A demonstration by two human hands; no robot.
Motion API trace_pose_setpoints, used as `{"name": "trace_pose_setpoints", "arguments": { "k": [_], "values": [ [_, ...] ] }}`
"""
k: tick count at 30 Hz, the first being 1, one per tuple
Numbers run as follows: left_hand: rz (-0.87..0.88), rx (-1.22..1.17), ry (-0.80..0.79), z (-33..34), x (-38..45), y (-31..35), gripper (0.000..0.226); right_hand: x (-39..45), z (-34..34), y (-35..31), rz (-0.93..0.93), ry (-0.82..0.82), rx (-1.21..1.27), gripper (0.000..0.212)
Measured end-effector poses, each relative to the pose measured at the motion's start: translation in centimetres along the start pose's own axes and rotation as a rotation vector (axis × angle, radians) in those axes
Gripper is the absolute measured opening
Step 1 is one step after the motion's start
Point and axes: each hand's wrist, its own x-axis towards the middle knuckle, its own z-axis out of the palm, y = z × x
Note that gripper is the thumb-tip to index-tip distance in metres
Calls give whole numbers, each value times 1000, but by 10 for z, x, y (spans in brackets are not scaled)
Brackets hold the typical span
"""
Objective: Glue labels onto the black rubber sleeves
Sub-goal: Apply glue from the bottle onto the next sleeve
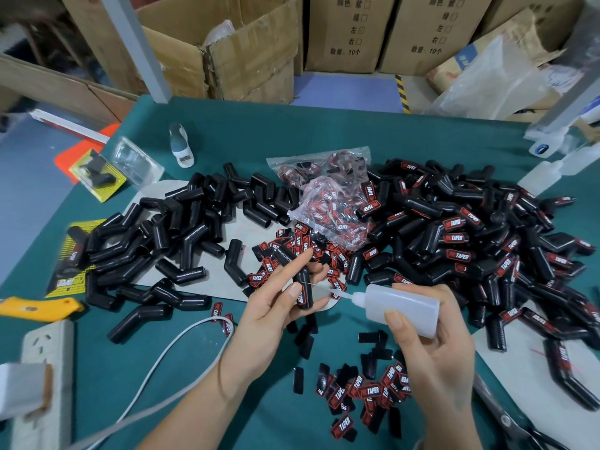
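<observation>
Left hand (272, 306) fingers (293, 264) pinch a labelled sleeve (303, 287) upright.

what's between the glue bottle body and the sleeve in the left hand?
Head view: only the bottle's white cap and thin needle tip, reaching the sleeve in the left hand. Labels lie on the table beneath.

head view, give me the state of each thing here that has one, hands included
left hand: grips a black sleeve
held sleeve: upright, label on it
right hand: grips the glue bottle
glue bottle: tipped sideways, nozzle toward the held sleeve
left sleeve pile: mostly unlabeled
right sleeve pile: mostly labeled
label bag: open, labels spilled below it
loose labels: scattered, some face down
</observation>
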Motion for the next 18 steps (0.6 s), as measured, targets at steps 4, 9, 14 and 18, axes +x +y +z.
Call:
{"name": "trace_pose_setpoints", "arguments": {
  "k": [4, 9, 14, 18],
  "values": [
    [4, 9, -1, 1, 1, 0, 47, 0, 0, 1, -1, -2, -13, 23],
    [14, 9, 1, 2, 1, 0, 47, 0, -1, 1, -11, -3, -22, 23],
    [12, 8, 2, 2, 0, 0, 47, 0, -1, 1, -15, -6, -21, 23],
    [14, 19, -2, 2, 0, 1, 46, 0, -1, 1, -13, -5, -22, 23]
  ]
}}
